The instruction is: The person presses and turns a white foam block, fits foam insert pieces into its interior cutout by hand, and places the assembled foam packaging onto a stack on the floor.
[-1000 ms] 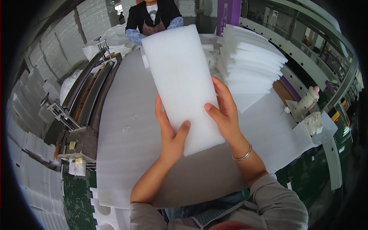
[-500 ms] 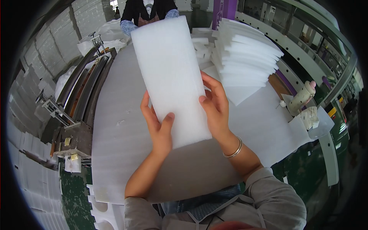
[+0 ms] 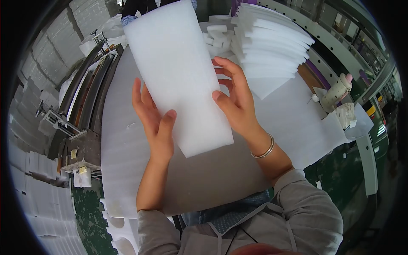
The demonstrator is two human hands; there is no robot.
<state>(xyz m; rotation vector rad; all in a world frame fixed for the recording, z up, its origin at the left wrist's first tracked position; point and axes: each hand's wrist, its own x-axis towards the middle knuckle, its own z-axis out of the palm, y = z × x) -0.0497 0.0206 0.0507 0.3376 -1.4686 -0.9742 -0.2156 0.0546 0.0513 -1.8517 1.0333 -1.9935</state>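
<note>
Head view: a white foam block lies between the two hands over the table, its long sides running away from the wearer. The block's underside is hidden, so any contact with the table cannot be confirmed.

Right hand grips the block's right edge, thumb on the upper face, fingers curled at the side. Left hand is open at the left edge — fingers spread and apart from the foam, thumb at the face near the edge; whether that thumb presses cannot be told. A metal bangle sits on the right wrist.

The co-worker beyond the block is cut off by the frame top and partly covered by the foam; hands not visible. A purple panel, also cut off, shows no readable writing. No brand can be read. Yellowish patches on the roller machine at left carry nothing legible.

A stack of foam sheets stands on the far right part of the table, with small foam pieces beside it, partly behind the block. A pale bottle with a pink top leans at the right edge — its markings too small to identify. Dark corners obscure the surroundings.
</note>
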